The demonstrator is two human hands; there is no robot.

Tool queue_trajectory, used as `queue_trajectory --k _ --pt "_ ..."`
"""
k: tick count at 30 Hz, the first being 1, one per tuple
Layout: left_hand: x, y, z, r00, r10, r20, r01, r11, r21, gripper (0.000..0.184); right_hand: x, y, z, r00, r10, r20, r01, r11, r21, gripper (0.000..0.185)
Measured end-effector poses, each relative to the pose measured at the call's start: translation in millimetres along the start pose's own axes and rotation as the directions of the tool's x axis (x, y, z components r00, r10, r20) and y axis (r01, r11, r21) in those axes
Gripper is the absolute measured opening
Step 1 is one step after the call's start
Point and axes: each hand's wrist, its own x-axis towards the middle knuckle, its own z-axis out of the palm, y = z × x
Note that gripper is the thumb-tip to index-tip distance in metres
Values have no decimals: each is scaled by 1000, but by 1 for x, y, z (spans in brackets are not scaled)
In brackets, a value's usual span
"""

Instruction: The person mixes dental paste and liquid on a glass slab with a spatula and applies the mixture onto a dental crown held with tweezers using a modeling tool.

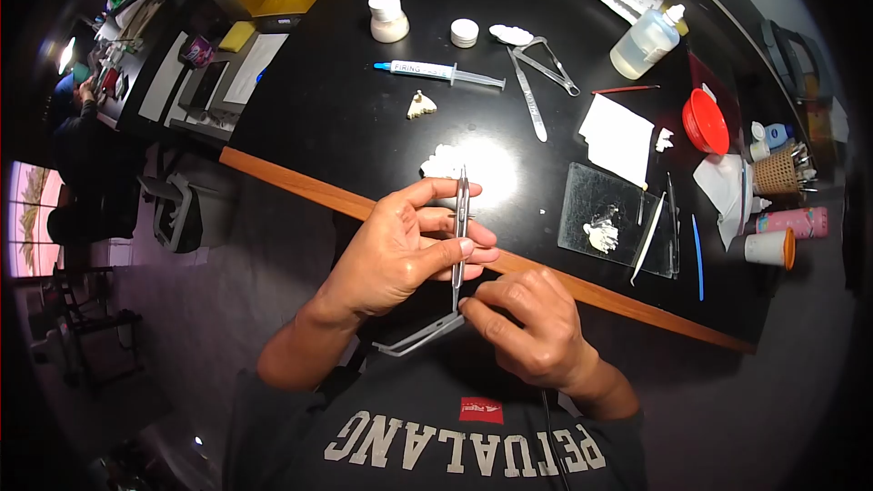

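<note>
My left hand (386,250) is closed around a slim silver tweezers-like tool (461,218), held upright between thumb and fingers. At the tool's lower end, my right hand (536,327) pinches a pair of grey bent-tip tweezers (420,335), whose two prongs point left over my shirt. The tools meet or overlap near the right fingertips; whether they touch I cannot tell. Just beyond my left fingers lies a white tooth-shaped piece (440,164) on the black table. Farther back sits a small cream dental piece (421,105).
A firing paste syringe (432,72), a white-lidded jar (388,20), a metal caliper (546,68) and a clear bottle (646,44) stand or lie behind. Rightward are a glass slab (582,200) with white paste and a red bowl (705,121). The wooden table edge (600,295) runs below.
</note>
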Motion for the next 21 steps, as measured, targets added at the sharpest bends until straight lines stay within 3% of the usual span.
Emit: queue_trajectory --k 4,7,12,17,21 --pt "-2 1 1 999 -40 -23 40 999 -8 58 -11 11 -7 997 72 6 -72 997 -5 32" --pt "1 0 5 999 -37 -34 38 999 20 55 -6 4 -1 997 34 -68 -24 988 152 33" --pt "-1 -4 8 999 -6 -43 8 999 46 52 -13 7 3 997 66 -37 -64 996 56 33" --pt "-4 -2 12 998 6 -66 0 995 104 52 -17 8 2 988 104 -110 -96 993 73 30" --pt "-5 -12 13 990 113 -85 -96 979 181 53 -20 11 4 984 97 -147 -85 993 84 30"
